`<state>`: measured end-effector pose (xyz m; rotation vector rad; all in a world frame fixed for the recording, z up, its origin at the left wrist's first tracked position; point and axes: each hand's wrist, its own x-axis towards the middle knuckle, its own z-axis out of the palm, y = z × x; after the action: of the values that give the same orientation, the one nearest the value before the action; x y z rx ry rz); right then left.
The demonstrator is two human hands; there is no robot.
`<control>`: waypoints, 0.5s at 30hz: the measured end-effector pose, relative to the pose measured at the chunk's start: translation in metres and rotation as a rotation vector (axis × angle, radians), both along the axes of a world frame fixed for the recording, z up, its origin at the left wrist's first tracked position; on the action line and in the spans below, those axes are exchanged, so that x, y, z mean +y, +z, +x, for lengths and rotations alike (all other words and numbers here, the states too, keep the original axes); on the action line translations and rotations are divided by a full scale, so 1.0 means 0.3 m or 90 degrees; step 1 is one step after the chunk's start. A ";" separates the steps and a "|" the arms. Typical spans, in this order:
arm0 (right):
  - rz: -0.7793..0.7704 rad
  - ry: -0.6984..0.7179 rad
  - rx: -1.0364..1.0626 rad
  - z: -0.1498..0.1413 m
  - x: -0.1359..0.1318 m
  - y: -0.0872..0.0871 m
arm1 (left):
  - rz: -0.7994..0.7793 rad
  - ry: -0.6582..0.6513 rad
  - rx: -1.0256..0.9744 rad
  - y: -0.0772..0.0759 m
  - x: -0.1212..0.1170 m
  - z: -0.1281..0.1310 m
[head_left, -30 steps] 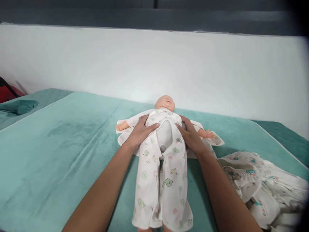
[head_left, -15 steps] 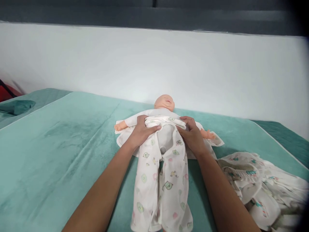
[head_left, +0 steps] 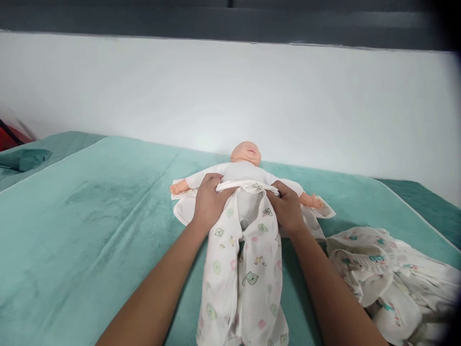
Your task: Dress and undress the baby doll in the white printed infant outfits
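A baby doll (head_left: 246, 153) lies on its back with its arms spread, its head toward the wall. White baby pants (head_left: 248, 278) printed with green and pink animals cover its legs, and an opening at the crotch shows the white body beneath. My left hand (head_left: 211, 199) grips the waistband on one side, thumb pointing inward. On the other side my right hand (head_left: 286, 204) pinches the waistband with its fingers curled. The band lies across the doll's belly. Under the doll's arms a white garment (head_left: 183, 210) is spread out flat.
A heap of white printed baby clothes (head_left: 392, 278) lies at the right, close to my right forearm. Everything rests on a green bed cover (head_left: 90, 230). A white wall (head_left: 230, 96) stands behind the doll's head. Something red (head_left: 12, 137) shows at the far left.
The pants' waistband has shifted slightly down the doll, toward me, uncovering more of its white torso. My thumbs have moved under the band's folded edge. Both hands keep hold.
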<state>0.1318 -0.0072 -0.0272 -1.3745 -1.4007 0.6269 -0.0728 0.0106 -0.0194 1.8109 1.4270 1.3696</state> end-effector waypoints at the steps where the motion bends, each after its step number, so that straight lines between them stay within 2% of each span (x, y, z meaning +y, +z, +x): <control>1: -0.010 -0.001 -0.006 0.000 0.000 0.000 | 0.015 0.021 0.009 -0.003 -0.002 0.003; 7: -0.070 -0.011 -0.076 0.011 -0.010 0.008 | 0.056 0.109 0.030 -0.007 -0.018 0.013; 12: -0.158 0.056 -0.102 0.057 -0.009 0.015 | 0.055 0.123 0.032 -0.008 -0.017 0.007; 15: -0.179 0.113 -0.129 0.101 -0.006 0.024 | 0.021 0.132 -0.017 -0.013 -0.013 0.002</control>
<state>0.1622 -0.0089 -0.0199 -1.5800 -1.6574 0.8436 -0.0721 0.0068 -0.0233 1.6964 1.6254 1.5200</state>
